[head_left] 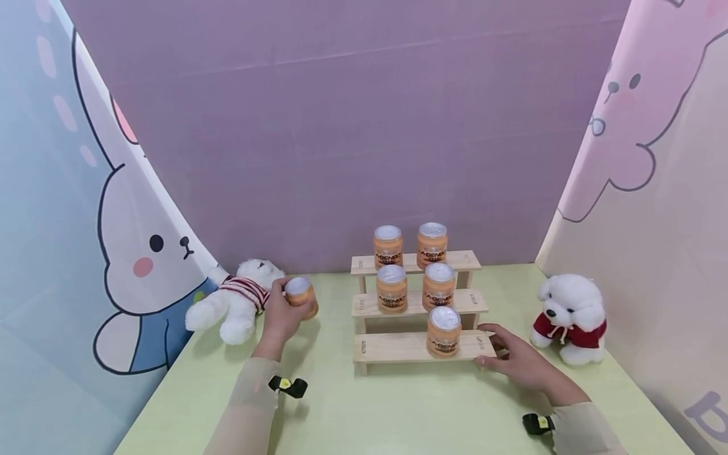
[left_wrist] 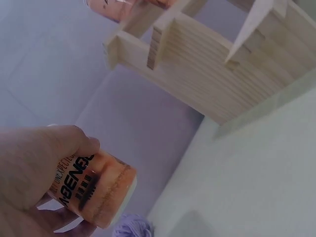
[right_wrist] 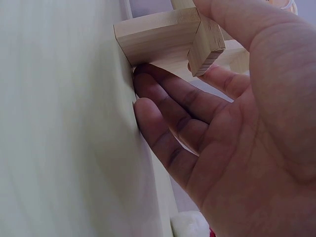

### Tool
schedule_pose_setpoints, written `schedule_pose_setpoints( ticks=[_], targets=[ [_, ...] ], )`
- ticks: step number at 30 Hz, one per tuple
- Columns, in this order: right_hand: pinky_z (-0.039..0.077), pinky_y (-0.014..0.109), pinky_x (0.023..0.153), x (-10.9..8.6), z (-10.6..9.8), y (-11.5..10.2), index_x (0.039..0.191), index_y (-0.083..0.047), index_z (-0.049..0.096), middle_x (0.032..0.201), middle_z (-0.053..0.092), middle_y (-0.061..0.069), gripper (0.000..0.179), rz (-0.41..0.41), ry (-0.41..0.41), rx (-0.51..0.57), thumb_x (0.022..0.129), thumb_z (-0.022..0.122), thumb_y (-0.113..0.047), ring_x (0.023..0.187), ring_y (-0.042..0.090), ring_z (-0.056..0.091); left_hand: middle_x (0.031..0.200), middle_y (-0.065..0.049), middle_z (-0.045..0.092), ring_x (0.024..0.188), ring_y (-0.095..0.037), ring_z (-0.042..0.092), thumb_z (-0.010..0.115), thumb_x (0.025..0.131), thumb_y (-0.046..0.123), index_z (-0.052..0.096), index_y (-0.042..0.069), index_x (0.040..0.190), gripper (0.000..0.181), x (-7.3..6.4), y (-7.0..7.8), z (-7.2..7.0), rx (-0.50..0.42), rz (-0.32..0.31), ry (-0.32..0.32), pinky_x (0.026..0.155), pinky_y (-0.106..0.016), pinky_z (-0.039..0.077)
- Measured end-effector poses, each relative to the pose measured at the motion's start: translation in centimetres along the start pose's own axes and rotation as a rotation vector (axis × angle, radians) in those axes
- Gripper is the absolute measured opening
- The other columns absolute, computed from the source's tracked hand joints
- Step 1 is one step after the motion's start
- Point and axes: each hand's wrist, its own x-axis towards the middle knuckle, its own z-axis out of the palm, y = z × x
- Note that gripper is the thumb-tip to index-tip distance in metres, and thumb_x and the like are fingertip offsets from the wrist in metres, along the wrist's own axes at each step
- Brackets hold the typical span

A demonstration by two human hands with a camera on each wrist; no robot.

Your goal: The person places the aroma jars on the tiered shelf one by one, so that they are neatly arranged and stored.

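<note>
My left hand (head_left: 280, 321) grips an orange can (head_left: 299, 288) with a silver lid, held left of a three-step wooden display stand (head_left: 392, 346). In the left wrist view, dark lettering shows on the can (left_wrist: 106, 185), with fingers and thumb curled around it. At the stand's right side, my right hand (head_left: 522, 363) holds the end of the lowest step, thumb at the front and index finger behind. The other fingertips (right_wrist: 148, 116) reach down beside the tabletop. Matching cans stand upright on the stand: two on top, two in the middle, and one can (head_left: 443, 333) on the lowest step, right of centre.
A white plush toy (head_left: 241, 297) in a striped shirt lies at the left, just behind my left hand. To the right sits a white plush dog (head_left: 573, 309) in a red top. Fabric walls with cartoon animals enclose the pale green table (head_left: 398, 417).
</note>
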Motion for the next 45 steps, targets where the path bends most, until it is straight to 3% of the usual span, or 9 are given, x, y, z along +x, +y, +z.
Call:
schedule_pose_setpoints(
  ticks=[14, 26, 35, 45],
  targets=[
    [0.055, 0.043, 0.084, 0.1, 0.0, 0.1, 0.156, -0.01, 0.04, 0.126, 0.068, 0.015, 0.076, 0.034, 0.017, 0.005, 0.094, 0.081, -0.029, 0.101, 0.025, 0.067, 0.134, -0.021, 0.055, 0.116, -0.038, 0.059, 0.091, 0.08, 0.012, 0.043, 0.005, 0.143, 0.079, -1.1, 2.9, -0.5, -0.051, 0.052, -0.022, 0.099, -0.051, 0.053],
    [0.055, 0.042, 0.083, 0.0, 0.0, 0.0, 0.156, -0.011, 0.04, 0.126, 0.068, 0.015, 0.076, 0.042, 0.017, 0.013, 0.094, 0.081, -0.029, 0.101, 0.025, 0.067, 0.127, -0.019, 0.06, 0.112, -0.035, 0.06, 0.092, 0.079, 0.011, 0.044, 0.008, 0.141, 0.079, -3.1, 4.8, -0.1, -0.039, 0.115, -0.058, 0.096, -0.049, 0.052],
    [0.056, 0.037, 0.081, 0.1, 0.0, 0.3, 0.156, -0.011, 0.04, 0.125, 0.068, 0.014, 0.076, 0.032, 0.007, 0.008, 0.095, 0.08, -0.03, 0.101, 0.025, 0.067, 0.125, -0.017, 0.061, 0.113, -0.032, 0.061, 0.093, 0.079, 0.01, 0.045, 0.008, 0.142, 0.08, -4.7, 6.0, 0.2, -0.052, 0.126, -0.078, 0.095, -0.048, 0.052],
    [0.056, 0.038, 0.081, 0.1, 0.0, 0.2, 0.156, -0.009, 0.04, 0.124, 0.069, 0.015, 0.076, 0.022, 0.006, 0.005, 0.095, 0.08, -0.029, 0.101, 0.026, 0.067, 0.123, -0.011, 0.062, 0.109, -0.029, 0.061, 0.094, 0.077, 0.009, 0.05, 0.009, 0.137, 0.074, -6.2, 6.9, 0.8, -0.106, 0.174, -0.09, 0.093, -0.047, 0.054]
  ],
)
